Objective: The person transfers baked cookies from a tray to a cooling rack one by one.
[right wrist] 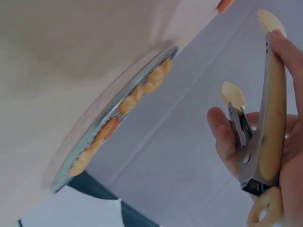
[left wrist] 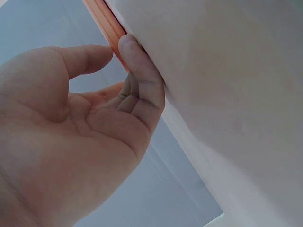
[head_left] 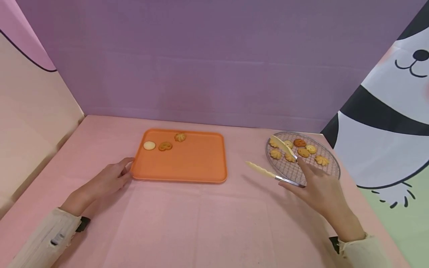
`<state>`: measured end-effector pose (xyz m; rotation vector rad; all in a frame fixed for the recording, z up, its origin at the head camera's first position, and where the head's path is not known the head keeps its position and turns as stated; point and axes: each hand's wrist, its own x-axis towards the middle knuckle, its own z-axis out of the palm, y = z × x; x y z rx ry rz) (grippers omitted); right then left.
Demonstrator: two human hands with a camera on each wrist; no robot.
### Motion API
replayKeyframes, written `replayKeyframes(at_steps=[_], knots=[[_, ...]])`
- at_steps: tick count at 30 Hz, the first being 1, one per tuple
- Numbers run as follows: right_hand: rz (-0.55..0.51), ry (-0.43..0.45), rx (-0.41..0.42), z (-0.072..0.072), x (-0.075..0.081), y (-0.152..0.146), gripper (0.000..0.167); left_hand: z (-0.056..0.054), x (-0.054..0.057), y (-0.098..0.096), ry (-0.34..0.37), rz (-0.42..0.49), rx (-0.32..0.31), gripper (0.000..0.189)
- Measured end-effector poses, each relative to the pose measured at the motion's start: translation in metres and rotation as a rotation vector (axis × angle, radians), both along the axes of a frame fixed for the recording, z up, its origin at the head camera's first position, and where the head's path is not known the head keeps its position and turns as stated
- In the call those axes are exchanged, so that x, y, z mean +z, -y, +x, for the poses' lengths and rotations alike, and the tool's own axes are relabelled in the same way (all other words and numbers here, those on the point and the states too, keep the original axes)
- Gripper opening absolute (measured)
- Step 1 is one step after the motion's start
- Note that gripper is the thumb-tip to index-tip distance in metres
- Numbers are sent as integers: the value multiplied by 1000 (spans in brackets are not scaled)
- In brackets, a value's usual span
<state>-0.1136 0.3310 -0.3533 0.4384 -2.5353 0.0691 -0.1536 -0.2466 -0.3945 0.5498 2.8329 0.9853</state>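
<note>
At its left edge, an orange tray [head_left: 194, 160] is pinched between the thumb and fingers of my left hand [head_left: 107, 180]. A pale round cookie [head_left: 149, 145], a pretzel-shaped cookie [head_left: 165, 146] and a flower-shaped cookie [head_left: 180, 137] lie along the tray's far left part. My right hand [head_left: 323, 191] grips metal tongs [right wrist: 272, 113] with cream tips, thumb on one arm and fingers on the other. The tong tips stand apart with nothing between them, one in front of the round wire rack [head_left: 336, 165], the other left of it. Several cookies [head_left: 303, 152] sit on the rack.
A pink cloth [head_left: 201, 230] covers the table, and a strip of it separates tray and rack. Behind rises a purple backdrop [head_left: 207, 74]. A panda-printed panel [head_left: 385, 137] stands close to the rack's right side, a cream panel [head_left: 33, 111] on the left.
</note>
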Motion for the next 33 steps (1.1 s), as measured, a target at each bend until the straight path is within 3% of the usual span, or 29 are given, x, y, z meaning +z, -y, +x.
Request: replayKeyframes(at_steps=[15,26,33], knots=[[38,-57,171,-11,3,42,94,-1,1,-1,-25,-15,-4,48],[53,-112,305,-25,-4,81,93,-2,0,-1,-20,-21,-1,48],[94,-42,346,-34,-5,109,88,-3,-2,1,-45,-23,-5,47]])
